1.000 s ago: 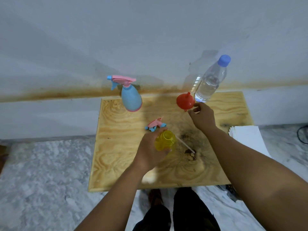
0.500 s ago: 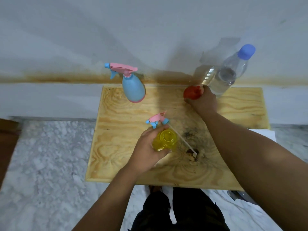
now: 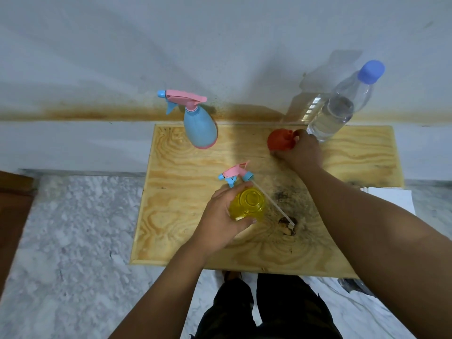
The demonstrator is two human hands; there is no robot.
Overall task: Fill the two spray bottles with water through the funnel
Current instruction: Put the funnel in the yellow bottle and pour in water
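My left hand [image 3: 218,217] grips a yellow spray bottle [image 3: 248,203] with its neck uncapped, standing mid-board. Its pink and blue spray head [image 3: 235,174] lies just behind, its white dip tube [image 3: 274,205] stretching to the right. My right hand [image 3: 302,152] holds the red funnel [image 3: 280,142] at the back of the board. A blue spray bottle [image 3: 200,127] with a pink trigger head stands at the back left. A clear water bottle [image 3: 338,108] with a blue cap stands at the back right, beside the funnel.
Everything sits on a low plywood board [image 3: 186,216] against a white wall. Marble floor surrounds it. White paper [image 3: 391,196] lies off the right edge. A brown object [image 3: 12,211] is at the far left. My legs are below the front edge.
My right hand has closed on the red funnel, which now tips to the left. The left hand stays on the yellow bottle. The camera has shifted closer and downward.
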